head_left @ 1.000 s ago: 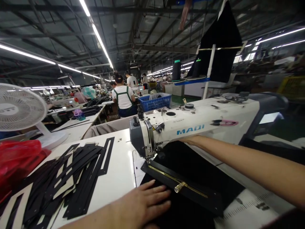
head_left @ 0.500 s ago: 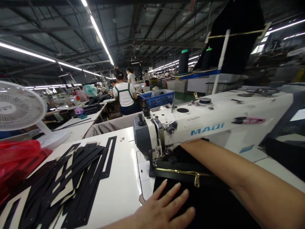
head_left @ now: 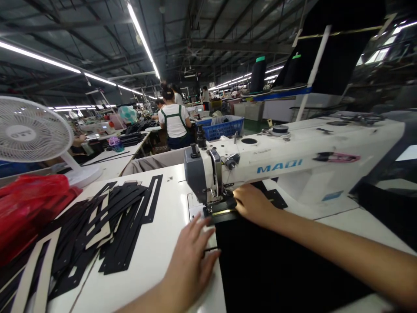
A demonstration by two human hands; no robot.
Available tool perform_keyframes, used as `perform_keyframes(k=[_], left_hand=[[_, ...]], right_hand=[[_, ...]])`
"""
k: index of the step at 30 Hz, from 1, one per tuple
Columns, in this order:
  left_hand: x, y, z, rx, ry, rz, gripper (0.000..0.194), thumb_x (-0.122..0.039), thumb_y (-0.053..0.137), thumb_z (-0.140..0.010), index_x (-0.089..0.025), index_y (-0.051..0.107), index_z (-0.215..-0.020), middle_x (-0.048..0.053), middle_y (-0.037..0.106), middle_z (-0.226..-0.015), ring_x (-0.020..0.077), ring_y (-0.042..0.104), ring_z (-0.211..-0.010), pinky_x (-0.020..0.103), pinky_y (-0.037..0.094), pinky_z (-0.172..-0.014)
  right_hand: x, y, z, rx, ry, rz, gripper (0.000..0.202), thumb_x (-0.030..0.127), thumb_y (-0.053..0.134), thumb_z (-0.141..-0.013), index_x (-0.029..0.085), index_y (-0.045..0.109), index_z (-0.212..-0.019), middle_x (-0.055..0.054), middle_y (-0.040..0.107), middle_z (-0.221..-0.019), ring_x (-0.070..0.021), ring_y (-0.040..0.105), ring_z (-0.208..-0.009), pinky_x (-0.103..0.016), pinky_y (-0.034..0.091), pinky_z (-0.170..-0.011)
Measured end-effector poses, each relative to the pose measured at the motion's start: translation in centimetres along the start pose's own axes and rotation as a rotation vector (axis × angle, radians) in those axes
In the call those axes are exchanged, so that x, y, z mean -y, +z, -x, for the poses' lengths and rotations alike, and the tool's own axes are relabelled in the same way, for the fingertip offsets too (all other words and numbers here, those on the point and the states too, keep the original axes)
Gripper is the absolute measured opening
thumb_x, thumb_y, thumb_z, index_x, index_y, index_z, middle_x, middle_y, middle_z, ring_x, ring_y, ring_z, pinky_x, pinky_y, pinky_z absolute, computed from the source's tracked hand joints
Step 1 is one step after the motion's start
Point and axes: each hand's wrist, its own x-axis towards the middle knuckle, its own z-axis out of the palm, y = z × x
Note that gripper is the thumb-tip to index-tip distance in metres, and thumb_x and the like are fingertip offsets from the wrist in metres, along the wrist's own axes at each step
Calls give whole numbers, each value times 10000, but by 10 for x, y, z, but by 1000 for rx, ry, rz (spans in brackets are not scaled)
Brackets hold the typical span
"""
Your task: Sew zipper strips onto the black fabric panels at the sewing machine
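Spreading over the white tabletop (head_left: 172,198) before the MAQI sewing machine (head_left: 280,165), the black fabric panel (head_left: 276,265) could drag askew from its weight. Well apart, the right hand (head_left: 252,203) curls over the panel's edge, pinch unclear; the left hand (head_left: 192,252), loosely open, seems to restrain little, so the gold zipper (head_left: 223,212) beneath the machine might veer.

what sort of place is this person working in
Most likely a sewing factory: there is a white-and-grey MAQI sewing machine, flat black fabric with a gold-coloured metal zip near the machine's sewing end, and tall black thread cones with green tops behind.
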Motion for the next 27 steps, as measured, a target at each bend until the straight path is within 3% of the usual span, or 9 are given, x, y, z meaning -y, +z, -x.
perform_keyframes(k=[3, 7, 17, 27], left_hand=[[20, 3, -11, 28, -87, -158, 347, -211, 556, -826, -144, 541, -1167, 158, 553, -1231, 328, 460, -1193, 528, 432, -945], [32, 13, -31, 25, -1, -153, 153, -159, 540, -842, -159, 657, -941, 106, 660, -1073, 245, 600, -1037, 407, 483, -926], [41, 13, -32, -8, 121, -160, 210, -212, 470, -888, -160, 672, -860, 101, 681, -1031, 224, 622, -1007, 400, 479, -933], [42, 14, -40, -24, 80, -152, 190, -182, 490, -865, -175, 668, -799, 90, 697, -981, 226, 644, -956, 387, 515, -881]], right_hand=[[21, 10, 18, -16, -106, -64, 139, 186, 502, -851, 145, 629, -890, -96, 627, -935, -209, 562, -900, -344, 454, -799], [33, 16, 25, 12, -159, -105, 225, 140, 445, -865, 113, 606, -1020, -122, 604, -1060, -209, 558, -909, -347, 446, -826], [35, 10, 17, 97, -148, -68, 265, 135, 401, -881, 75, 588, -1057, -141, 579, -1112, -239, 510, -1050, -390, 401, -935], [31, 18, 12, 73, -149, -72, 243, 121, 422, -863, 96, 603, -1023, -145, 587, -1107, -244, 513, -1073, -396, 410, -937]])
